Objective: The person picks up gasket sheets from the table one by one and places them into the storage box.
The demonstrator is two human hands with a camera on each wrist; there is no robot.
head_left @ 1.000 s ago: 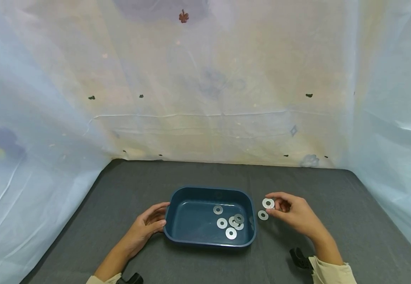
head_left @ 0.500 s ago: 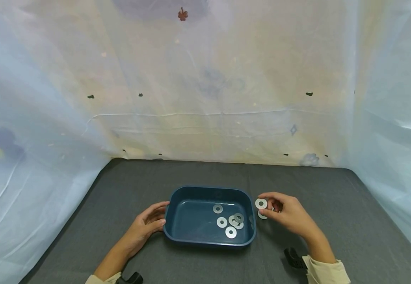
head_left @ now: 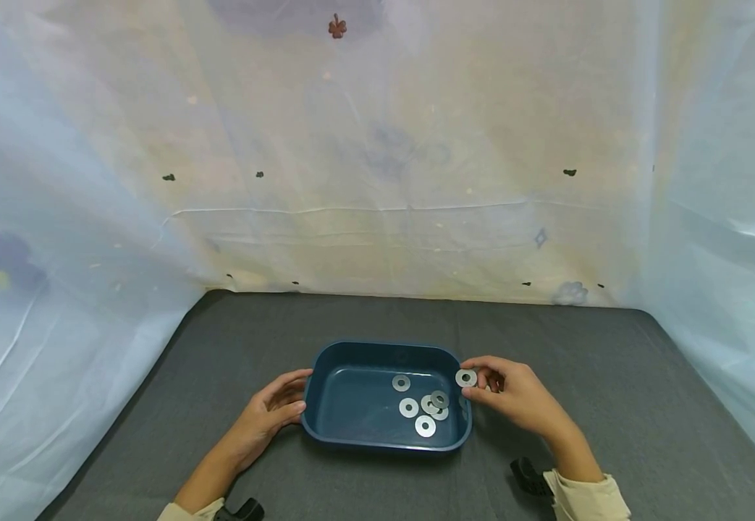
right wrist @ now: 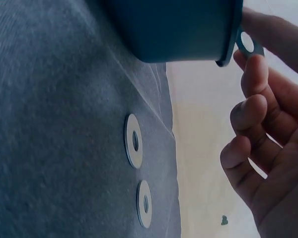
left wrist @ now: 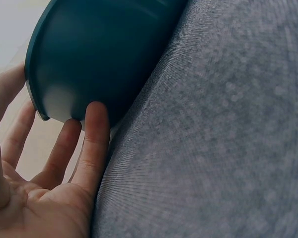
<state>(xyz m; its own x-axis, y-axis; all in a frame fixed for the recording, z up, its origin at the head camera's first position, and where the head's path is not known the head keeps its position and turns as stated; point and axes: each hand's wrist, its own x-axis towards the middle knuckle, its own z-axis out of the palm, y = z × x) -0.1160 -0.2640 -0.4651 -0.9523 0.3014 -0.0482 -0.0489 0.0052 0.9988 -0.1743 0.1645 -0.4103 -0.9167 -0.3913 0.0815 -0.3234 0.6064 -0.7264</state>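
Observation:
A dark blue rectangular tray [head_left: 357, 443] has several flat metal washers [head_left: 425, 425] lying in its right half, some overlapping. My left hand [head_left: 271, 409] touches the tray's left end; in the left wrist view, fairly straight fingers [left wrist: 96, 129] rest against the outer wall. My right hand [head_left: 514, 391] pinches one washer [head_left: 466, 378] between thumb and forefinger, right at the tray's right rim. The other right fingers are curled loosely in the right wrist view. Two more washers [right wrist: 133, 141] lie on the cloth below that hand, mostly hidden from the head view.
Grey cloth [head_left: 364, 492] covers the table around the tray. A pale patterned curtain [head_left: 377, 145] hangs behind and along both sides. Black wrist straps [head_left: 530, 476] show at both cuffs.
My right hand has moved left with the pinched washer, from beside the tray to its right rim, covering the washer on the cloth. My left hand and the tray have stayed put.

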